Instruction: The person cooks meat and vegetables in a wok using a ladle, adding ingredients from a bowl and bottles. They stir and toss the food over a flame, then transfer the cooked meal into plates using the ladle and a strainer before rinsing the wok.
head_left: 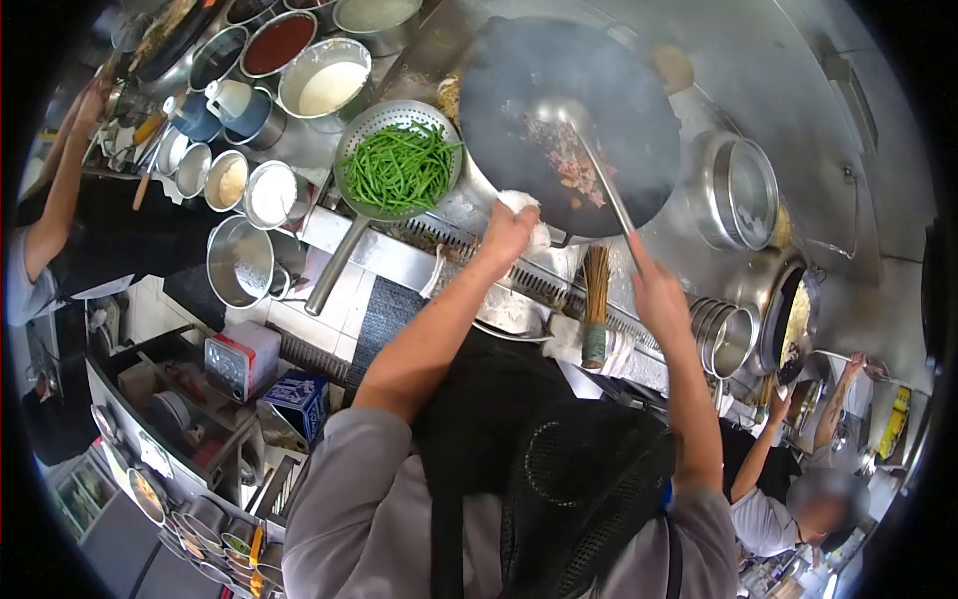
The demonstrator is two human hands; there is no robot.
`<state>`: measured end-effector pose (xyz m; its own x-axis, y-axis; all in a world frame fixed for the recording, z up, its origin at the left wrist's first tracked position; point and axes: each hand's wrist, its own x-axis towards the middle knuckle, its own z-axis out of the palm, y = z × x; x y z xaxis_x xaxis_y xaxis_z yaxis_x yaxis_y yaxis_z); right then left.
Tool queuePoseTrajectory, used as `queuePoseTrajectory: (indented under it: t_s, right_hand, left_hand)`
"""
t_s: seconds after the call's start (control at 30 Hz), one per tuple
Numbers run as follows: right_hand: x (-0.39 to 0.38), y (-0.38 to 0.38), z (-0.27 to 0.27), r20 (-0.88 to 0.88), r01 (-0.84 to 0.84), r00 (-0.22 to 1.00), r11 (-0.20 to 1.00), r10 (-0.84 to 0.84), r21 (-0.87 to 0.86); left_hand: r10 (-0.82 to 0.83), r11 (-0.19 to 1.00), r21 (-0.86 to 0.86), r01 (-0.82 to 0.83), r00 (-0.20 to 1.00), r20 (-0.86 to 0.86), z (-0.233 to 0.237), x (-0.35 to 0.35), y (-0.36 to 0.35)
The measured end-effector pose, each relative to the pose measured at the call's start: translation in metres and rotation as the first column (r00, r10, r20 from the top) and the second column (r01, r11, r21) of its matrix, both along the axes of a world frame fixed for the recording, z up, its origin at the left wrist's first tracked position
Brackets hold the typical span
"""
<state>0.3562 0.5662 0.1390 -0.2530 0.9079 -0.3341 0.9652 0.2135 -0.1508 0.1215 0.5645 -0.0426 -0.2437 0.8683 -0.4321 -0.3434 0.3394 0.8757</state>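
A large wok (499, 110) sits in front of me with smoke or steam over it. Pieces of chopped meat (574, 165) lie in its bottom. My left hand (511, 235) is closed on a folded white cloth (537, 225) at the wok's near rim; whether a wok handle lies under the cloth is hidden. In my right hand (659, 295) is the handle of a long metal ladle (611, 190), its bowl down in the wok near the meat. Left of the wok, green beans (399, 168) fill a perforated strainer (349, 192) with a long handle.
A bamboo brush (595, 309) stands at the stove's front edge. Pots of white and red sauce (279, 45) and several small seasoning tins (228, 180) are at the left. Stacked metal bowls (723, 334) and another wok (798, 309) stand right. Co-workers are at both sides.
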Motion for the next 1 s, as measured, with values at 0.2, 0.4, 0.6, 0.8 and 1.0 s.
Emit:
queuePoseTrajectory:
  t_s: [0.2, 0.4, 0.6, 0.8, 1.0]
  right_hand:
    - [0.046, -0.013, 0.034, -0.181, -0.225, 0.957, 0.974, 0.226, 0.024]
    - [0.024, -0.002, 0.003, -0.102, -0.16, 0.98, 0.979, 0.173, 0.124]
    - [0.039, 0.002, 0.083, 0.005, -0.2, 0.98, 0.979, 0.201, -0.04]
    - [0.034, 0.012, 0.067, 0.064, -0.137, 0.989, 0.991, 0.136, 0.007]
    - [0.065, 0.005, 0.155, 0.011, -0.198, 0.98, 0.978, 0.198, 0.058]
  left_hand:
    - [-0.033, 0.999, 0.016, 0.033, 0.999, 0.038, 0.006, -0.004, -0.005]
    - [0.039, 0.998, -0.044, -0.04, 0.998, -0.04, 0.011, 0.001, -0.003]
    - [-0.001, 1.0, 0.005, 0.0, 0.996, 0.091, 0.014, -0.004, -0.005]
    - [0.016, 1.0, -0.019, -0.015, 0.999, 0.046, -0.003, 0.001, 0.0]
    - [-0.017, 1.0, -0.019, 0.018, 0.999, 0.028, 0.008, -0.004, -0.004]
